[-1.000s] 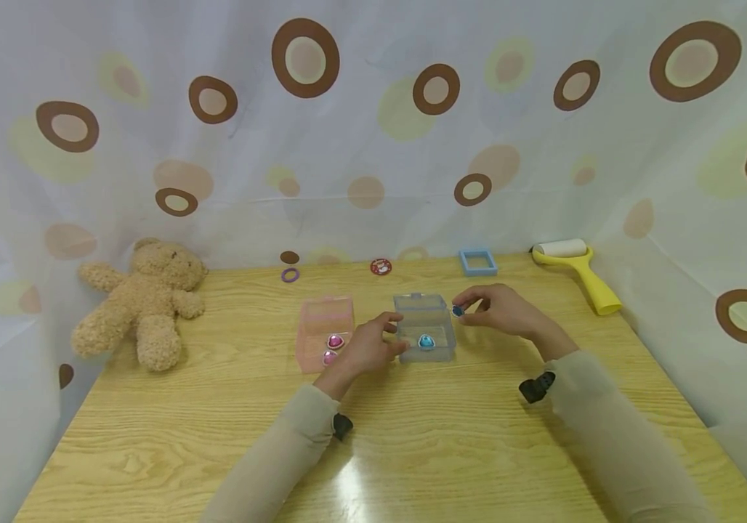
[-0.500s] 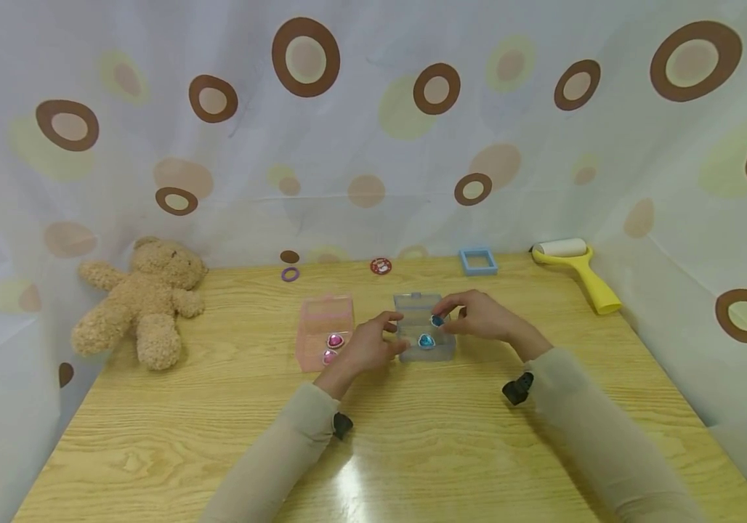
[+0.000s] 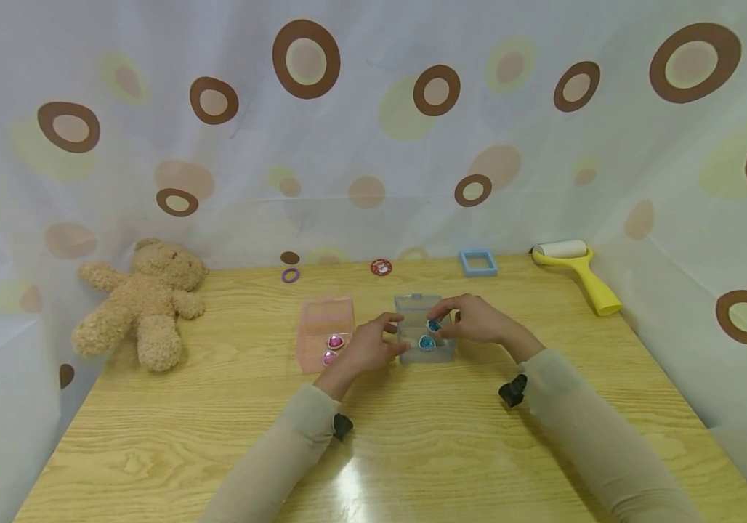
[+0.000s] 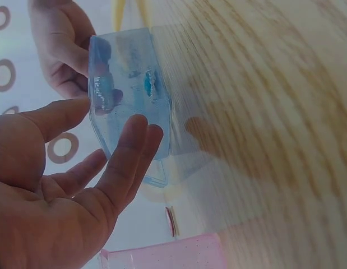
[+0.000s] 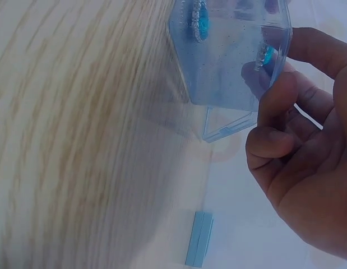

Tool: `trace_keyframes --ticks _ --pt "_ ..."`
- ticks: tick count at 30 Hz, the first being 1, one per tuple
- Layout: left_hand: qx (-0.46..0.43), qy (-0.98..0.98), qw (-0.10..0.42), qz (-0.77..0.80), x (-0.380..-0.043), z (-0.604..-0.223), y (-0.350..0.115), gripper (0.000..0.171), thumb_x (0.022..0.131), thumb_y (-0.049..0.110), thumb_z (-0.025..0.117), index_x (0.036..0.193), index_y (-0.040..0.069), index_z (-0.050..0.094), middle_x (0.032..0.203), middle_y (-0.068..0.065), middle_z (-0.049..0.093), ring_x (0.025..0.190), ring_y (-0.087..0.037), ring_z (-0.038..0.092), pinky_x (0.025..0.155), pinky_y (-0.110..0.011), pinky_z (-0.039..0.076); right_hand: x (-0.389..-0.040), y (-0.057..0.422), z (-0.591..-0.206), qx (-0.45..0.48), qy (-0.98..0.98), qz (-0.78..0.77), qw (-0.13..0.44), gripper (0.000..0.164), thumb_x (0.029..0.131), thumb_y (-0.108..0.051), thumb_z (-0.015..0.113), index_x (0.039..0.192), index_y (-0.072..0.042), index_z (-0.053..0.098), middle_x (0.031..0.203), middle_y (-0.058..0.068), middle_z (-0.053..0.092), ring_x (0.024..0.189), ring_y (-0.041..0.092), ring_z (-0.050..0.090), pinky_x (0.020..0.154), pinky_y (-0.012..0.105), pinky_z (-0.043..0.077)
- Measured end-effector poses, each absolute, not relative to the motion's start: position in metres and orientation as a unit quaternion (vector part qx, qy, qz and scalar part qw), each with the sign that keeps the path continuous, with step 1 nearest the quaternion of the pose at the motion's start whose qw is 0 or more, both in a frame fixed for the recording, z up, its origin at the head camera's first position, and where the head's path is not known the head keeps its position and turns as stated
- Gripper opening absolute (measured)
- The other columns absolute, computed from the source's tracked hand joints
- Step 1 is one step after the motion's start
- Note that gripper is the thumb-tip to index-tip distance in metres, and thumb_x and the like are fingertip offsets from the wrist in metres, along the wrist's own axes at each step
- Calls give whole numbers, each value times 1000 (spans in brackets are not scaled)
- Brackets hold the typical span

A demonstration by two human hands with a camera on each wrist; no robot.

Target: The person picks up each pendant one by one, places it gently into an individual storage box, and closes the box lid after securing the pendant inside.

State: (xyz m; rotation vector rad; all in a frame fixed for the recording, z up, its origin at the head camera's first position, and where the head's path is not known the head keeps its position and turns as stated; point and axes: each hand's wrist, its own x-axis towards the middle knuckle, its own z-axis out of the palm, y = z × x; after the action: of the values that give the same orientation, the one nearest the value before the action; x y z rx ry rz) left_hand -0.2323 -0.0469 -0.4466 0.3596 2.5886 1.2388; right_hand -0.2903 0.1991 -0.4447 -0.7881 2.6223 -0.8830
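1. As the head view looks down on the counter [image 3: 151, 443], your right hand [image 3: 476, 319] pinches a blue gem [image 3: 434, 326] inside the open blue box [image 3: 413, 321], just beyond a second blue gem [image 3: 427, 343] lying there. Your left hand [image 3: 371, 346] is at the box's left side, thumb and fingers parted. Left of it, two pink gems [image 3: 336, 341] lie in an open pink box [image 3: 311, 351]. Farther back you have a purple ring [image 3: 284, 277], a red disc [image 3: 381, 267], a blue frame [image 3: 478, 273] and a yellow-handled roller [image 3: 596, 288]; a teddy bear [image 3: 147, 301] lies at the left.
2. In the left wrist view, your left fingers are spread beside the clear wall of the blue box; you cannot tell whether every tip touches it.
3. In the right wrist view, your right hand reaches over the box's rim, and the pinched gem shows through the wall, raised off the bottom.
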Motion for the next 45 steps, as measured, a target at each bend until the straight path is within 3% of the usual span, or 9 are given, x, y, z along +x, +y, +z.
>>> trace_keyframes --ticks 15,26,31,34,45 --pt "127 890 119 422 -233 -447 -47 53 95 19 68 144 12 50 135 -18 62 112 -30 67 88 -39 57 -286 197 -439 -262 903 -312 134 33 92 -19 72 123 -9 69 120 8 70 108 27 65 93 47 52" --pt "121 893 119 417 -232 -445 -46 53 96 20 68 145 12 49 137 -18 60 115 -31 66 91 -42 57 -288 199 -437 -263 905 -313 117 29 93 -18 71 120 -9 69 112 4 72 103 23 65 92 45 52" --pt "118 890 120 424 -231 -444 -45 53 95 17 68 145 10 50 139 -19 58 115 -32 66 92 -42 56 -289 203 -431 -248 907 -327 96 26 95 -20 68 119 -9 70 108 4 72 86 23 65 75 36 54" --pt "117 887 119 430 -232 -443 -45 54 95 16 69 144 8 50 140 -19 57 116 -33 66 92 -42 56 -291 207 -428 -232 902 -352 97 27 97 -23 66 120 -7 69 107 7 70 79 29 65 69 37 56" --pt "122 886 117 432 -232 -445 -45 54 94 14 70 144 8 50 139 -19 57 117 -33 66 93 -41 56 -304 212 -437 -144 904 -386 113 31 101 -26 61 123 -5 66 109 12 65 83 36 65 77 46 56"
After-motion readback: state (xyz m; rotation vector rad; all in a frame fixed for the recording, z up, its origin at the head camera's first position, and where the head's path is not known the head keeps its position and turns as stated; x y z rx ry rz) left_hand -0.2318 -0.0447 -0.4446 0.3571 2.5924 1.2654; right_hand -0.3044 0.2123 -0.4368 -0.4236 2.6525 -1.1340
